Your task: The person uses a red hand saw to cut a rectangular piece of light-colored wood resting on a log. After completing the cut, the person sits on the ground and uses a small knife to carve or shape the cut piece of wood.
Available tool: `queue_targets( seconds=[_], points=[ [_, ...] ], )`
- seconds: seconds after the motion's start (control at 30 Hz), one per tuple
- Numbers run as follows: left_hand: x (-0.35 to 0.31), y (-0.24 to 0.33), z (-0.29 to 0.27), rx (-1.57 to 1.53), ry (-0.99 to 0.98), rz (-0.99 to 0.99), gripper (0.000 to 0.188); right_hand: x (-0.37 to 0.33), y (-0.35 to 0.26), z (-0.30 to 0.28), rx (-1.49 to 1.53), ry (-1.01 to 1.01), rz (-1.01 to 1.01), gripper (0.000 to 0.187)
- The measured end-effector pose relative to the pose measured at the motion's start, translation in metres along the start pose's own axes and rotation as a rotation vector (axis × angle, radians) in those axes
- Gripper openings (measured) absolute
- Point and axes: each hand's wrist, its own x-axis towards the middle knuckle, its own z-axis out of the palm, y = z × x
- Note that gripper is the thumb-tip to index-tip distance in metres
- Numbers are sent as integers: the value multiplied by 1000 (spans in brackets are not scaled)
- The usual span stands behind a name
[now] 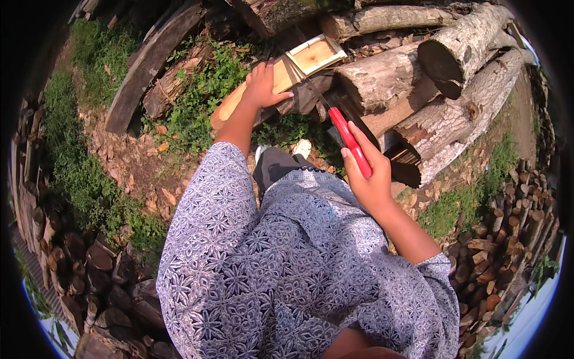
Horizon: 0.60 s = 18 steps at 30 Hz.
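Observation:
A pale wooden board [232,109] lies slantwise across the logs ahead of me. My left hand [263,87] rests flat on it, fingers stretched and thumb out to the side. My right hand [372,173] is wrapped round the red handle of a handsaw [342,128]. The saw's thin blade runs up and left from the handle and reaches the board just right of my left hand. At the board's far right end sits a shallow piece with raised pale edges [314,55], like a small wooden frame. How deep the blade sits in the wood, I cannot tell.
Thick cut logs [382,78] lie right of the board, and a long curved slab [149,66] lies to its left. Green plants [200,99] grow between them. Dry leaves cover the ground. Stacked firewood [508,239] stands at the right, with more logs [113,287] at lower left.

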Motion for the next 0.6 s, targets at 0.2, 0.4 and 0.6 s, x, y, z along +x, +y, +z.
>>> queue_targets(
  seconds=[0.2, 0.4, 0.6],
  points=[
    [0, 0, 5, 9, 62, -39, 114, -2, -15, 11, -57, -8, 7, 50],
    [3, 15, 11, 188, 267, -30, 104, 17, -52, 26, -107, -52, 2, 51],
    [5, 20, 5, 122, 199, -116, 106, 7, -65, 11, -124, -28, 142, 51]
  ],
)
